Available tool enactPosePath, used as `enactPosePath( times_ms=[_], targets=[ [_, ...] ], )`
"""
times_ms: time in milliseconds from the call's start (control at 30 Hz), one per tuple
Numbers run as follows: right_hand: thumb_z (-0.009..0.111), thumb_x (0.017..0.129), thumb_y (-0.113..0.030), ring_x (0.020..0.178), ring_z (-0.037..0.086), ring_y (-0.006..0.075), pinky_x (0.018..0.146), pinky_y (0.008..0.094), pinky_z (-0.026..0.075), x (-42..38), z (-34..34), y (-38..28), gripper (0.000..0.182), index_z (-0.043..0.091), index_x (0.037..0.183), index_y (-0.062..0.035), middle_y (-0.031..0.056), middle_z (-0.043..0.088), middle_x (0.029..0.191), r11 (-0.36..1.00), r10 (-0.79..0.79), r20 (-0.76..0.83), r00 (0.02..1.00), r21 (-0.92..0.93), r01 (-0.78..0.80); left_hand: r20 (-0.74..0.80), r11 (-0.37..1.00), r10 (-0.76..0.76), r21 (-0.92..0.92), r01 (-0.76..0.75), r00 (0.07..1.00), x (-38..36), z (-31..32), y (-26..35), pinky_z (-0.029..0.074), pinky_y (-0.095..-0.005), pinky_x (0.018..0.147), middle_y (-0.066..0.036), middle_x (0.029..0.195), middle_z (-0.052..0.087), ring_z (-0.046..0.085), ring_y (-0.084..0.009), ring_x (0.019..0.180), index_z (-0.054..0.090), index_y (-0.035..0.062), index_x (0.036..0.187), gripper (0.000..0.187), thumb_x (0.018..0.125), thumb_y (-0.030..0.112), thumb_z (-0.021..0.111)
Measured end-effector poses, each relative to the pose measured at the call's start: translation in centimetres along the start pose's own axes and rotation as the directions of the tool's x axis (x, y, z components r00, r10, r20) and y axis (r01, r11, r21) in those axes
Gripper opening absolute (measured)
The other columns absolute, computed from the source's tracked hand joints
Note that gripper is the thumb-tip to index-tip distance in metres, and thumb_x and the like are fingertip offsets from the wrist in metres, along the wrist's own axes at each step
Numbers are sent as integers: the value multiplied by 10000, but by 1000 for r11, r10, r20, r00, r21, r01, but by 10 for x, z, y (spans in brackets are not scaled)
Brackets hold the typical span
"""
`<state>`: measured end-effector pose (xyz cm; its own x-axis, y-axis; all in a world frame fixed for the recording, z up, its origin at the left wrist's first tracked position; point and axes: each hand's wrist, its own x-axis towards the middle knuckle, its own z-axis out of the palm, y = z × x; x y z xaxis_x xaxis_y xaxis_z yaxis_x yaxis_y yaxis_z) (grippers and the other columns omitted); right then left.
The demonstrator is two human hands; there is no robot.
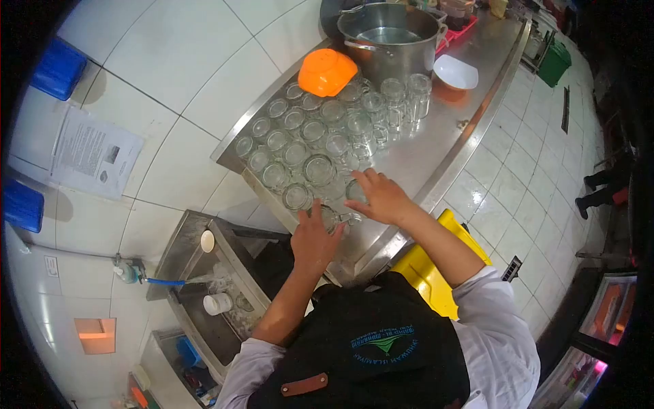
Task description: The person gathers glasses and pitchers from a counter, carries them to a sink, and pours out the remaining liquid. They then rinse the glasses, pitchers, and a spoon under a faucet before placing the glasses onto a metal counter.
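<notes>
Many clear glass mugs (319,169) stand upside down in close rows on the steel counter (415,160). At the near end of the rows, my left hand (315,243) has its thumb and fingers around a glass mug (330,219), whose handle points right. Just right of it, my right hand (380,196) curls its thumb and fingers around another glass mug (354,192), partly hidden by the hand. Taller glasses (419,99) stand at the far right of the group. An orange bowl (327,72) rests upside down over the back mugs.
Behind the glasses sits a large steel pot (390,51), with a white bowl (455,73) beside it. Lower left is a sink (194,317) with water running from a blue hose (165,281) and a white cup (217,304). A yellow bin (436,262) stands under my right arm.
</notes>
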<state>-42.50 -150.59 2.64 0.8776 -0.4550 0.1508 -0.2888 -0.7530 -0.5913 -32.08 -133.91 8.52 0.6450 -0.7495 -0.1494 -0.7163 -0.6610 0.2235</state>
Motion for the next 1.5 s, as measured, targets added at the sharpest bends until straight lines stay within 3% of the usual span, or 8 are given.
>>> enactPosePath(
  times_ms=[367,467,600,700,800,1100,1300,1500],
  targets=[
    [630,868,-380,1115,506,432,947,477,415,16,19,0,608,418,1333,-49,252,478,1269,975,-57,37,998,219,48,-342,927,356,245,-283,869,-2,21,-25,204,-611,1063,-137,1455,328,254,-386,1371,457,171,1355,723,735,407,744],
    [645,849,-305,1186,483,403,1039,502,340,48,-17,42,594,426,1337,-45,242,461,1325,990,-121,-114,986,58,129,-241,866,493,232,-444,836,18,17,-39,146,-657,1068,-91,1482,318,211,-395,1394,457,207,1363,728,724,409,740],
    [658,769,-134,1268,453,294,1140,589,92,117,-96,96,560,492,1299,-62,186,532,1271,811,-23,-337,941,-557,-180,-123,845,532,136,-517,838,28,13,-45,138,-683,1057,-76,1462,344,226,-404,1383,463,212,1355,714,718,374,742],
    [662,744,-103,1246,483,275,1147,571,96,175,-92,173,557,505,1277,-62,172,561,1226,704,-22,-355,935,-670,-238,-173,863,505,83,-499,845,27,19,-44,135,-702,1041,-96,1419,376,234,-422,1372,472,193,1338,690,720,345,740],
    [669,735,-116,1202,525,274,1135,550,157,201,-109,172,562,511,1275,-102,127,574,1213,670,278,19,961,-720,-179,-200,908,414,25,-417,888,23,20,-32,121,-716,1039,-109,1368,393,236,-444,1357,489,179,1326,652,733,311,725],
    [643,756,-102,1121,555,285,955,463,418,205,-111,194,452,582,1198,-177,99,579,1200,798,-192,-66,979,-592,117,-233,909,405,-1,-417,884,24,20,-32,143,-714,1034,-124,1372,390,252,-444,1345,493,166,1321,648,739,326,727],
    [763,647,-140,1157,536,354,930,434,458,143,-125,188,766,442,1342,-164,233,466,1290,662,231,-493,839,-552,-507,-221,916,393,9,-401,893,23,15,-30,145,-704,1043,-131,1341,407,258,-436,1342,483,161,1333,643,750,294,720],
    [650,689,-23,1059,574,444,872,479,502,124,-122,212,712,378,1331,-163,280,422,1298,781,453,-387,803,-263,-567,-276,933,358,85,-349,892,9,16,-23,196,-643,1074,-183,1284,402,267,-443,1340,418,69,1358,677,789,291,708]
  ],
)
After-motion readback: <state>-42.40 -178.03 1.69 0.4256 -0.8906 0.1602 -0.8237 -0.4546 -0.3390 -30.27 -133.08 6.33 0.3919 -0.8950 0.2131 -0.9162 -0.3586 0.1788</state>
